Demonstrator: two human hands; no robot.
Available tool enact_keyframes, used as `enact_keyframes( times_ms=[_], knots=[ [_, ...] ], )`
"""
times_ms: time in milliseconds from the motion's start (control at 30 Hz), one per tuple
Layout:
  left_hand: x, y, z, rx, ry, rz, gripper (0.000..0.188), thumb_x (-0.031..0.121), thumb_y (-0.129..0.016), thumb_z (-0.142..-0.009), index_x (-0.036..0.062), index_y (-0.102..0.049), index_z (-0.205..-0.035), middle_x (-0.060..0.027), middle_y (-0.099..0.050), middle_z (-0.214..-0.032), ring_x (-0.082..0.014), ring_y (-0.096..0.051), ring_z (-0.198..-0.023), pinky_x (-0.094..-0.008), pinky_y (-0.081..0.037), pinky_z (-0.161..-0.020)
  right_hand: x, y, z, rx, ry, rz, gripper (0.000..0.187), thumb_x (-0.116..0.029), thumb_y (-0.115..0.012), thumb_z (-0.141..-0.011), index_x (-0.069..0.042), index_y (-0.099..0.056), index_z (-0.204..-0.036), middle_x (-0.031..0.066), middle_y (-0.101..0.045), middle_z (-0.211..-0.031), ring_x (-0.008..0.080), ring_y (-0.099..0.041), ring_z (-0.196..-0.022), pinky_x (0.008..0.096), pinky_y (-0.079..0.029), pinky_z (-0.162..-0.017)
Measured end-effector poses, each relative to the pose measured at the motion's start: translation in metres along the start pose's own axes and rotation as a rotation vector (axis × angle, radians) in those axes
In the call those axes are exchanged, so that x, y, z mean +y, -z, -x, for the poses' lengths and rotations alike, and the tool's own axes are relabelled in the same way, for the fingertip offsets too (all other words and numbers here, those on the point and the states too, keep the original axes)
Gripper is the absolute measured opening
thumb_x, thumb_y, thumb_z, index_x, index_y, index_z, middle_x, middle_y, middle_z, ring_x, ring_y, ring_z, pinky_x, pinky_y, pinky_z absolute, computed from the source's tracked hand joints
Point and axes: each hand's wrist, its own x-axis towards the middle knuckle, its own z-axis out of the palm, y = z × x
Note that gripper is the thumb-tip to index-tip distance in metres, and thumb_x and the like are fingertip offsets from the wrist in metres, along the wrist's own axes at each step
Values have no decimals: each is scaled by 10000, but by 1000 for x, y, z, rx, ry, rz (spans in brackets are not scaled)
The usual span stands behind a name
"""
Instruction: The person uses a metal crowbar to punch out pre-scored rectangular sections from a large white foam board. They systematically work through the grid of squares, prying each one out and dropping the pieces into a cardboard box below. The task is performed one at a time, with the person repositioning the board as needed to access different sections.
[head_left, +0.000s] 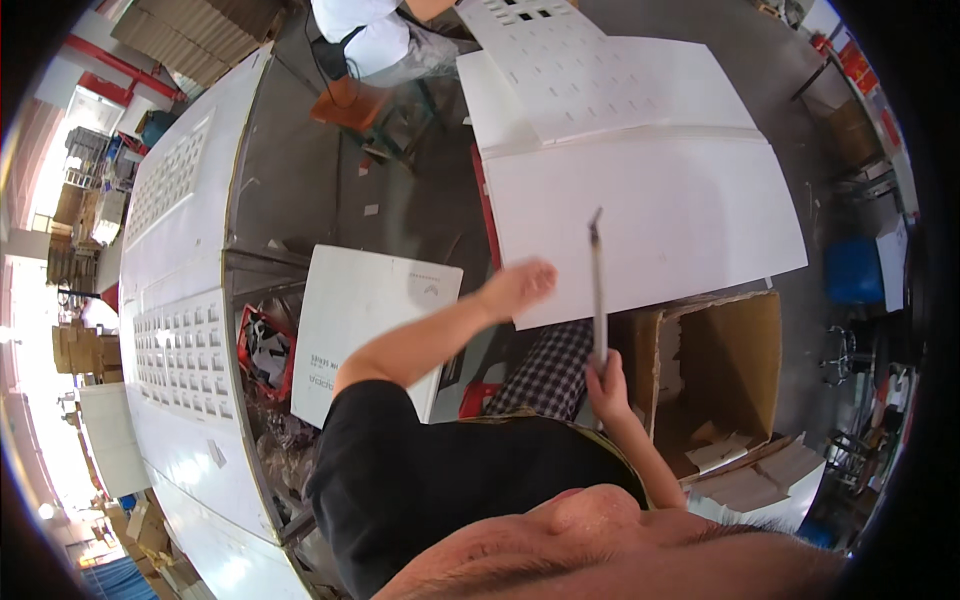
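My right hand is closed around the lower end of a long, thin, pale rod-like tool. The tool points away from me over a large white board, and its dark tip is bent; its exact kind does not show. My left hand is by the board's near left edge. Its fingers are smeared, and whether they touch the board is unclear. A sheet with rows of small slots lies across the board's far part.
A white box stands to the left, beside a red crate of scraps. An open cardboard box is at the right. A long white table runs along the left. Beyond, a person in white is near an orange stool.
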Motion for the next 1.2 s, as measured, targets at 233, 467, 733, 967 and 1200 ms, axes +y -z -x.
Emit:
enact_keyframes(
  times_ms=[233, 467, 733, 967, 1200],
  knots=[
    [3, -51, 136, 593, -28, 623, 115, 112, -432, -976, 47, -407, -1067, -144, -613, -1003, -171, -575, -966, -317, -460, -869, -77, -105, -42, -617, 332, 78, 453, -179, -595, -854, -13, -397, -1226, 235, -576, -1055, 403, -580, -950, 463, -476, -783],
    [-72, 68, 251, 931, 664, -698, 340, 167, -504, -906, -6, -421, -1185, -259, -606, -903, -446, -588, -886, -473, -490, -762, -80, -98, -39, -697, 489, 179, 360, -246, -579, -887, -64, -499, -1186, 140, -586, -1039, 320, -549, -1028, 418, -449, -869],
    [-73, 68, 275, 892, 705, -1103, 504, 180, -587, -851, 34, -384, -1289, -225, -430, -1277, -381, -457, -1169, -441, -399, -972, 7, -62, -31, -357, 131, -74, 305, -147, -610, -865, -41, -512, -1134, 99, -574, -971, 225, -578, -915, 339, -483, -757],
    [-42, 76, 123, 749, 58, -222, 514, 97, -625, -830, 13, -422, -1294, -180, -459, -1282, -299, -470, -1181, -392, -390, -996, 55, -30, -81, 319, -631, -1085, 404, -235, -539, -934, -72, -395, -1274, 90, -479, -1221, 239, -483, -1126, 433, -404, -951],
    [-50, 113, -85, 636, 122, -557, 546, 279, -576, -873, 5, -400, -1311, -202, -376, -1382, -325, -379, -1290, -382, -348, -1048, 18, -32, -132, 241, -617, -1319, 505, -228, -366, -1002, 3, -198, -1418, 152, -238, -1455, 314, -257, -1350, 484, -280, -1126]
  ],
)
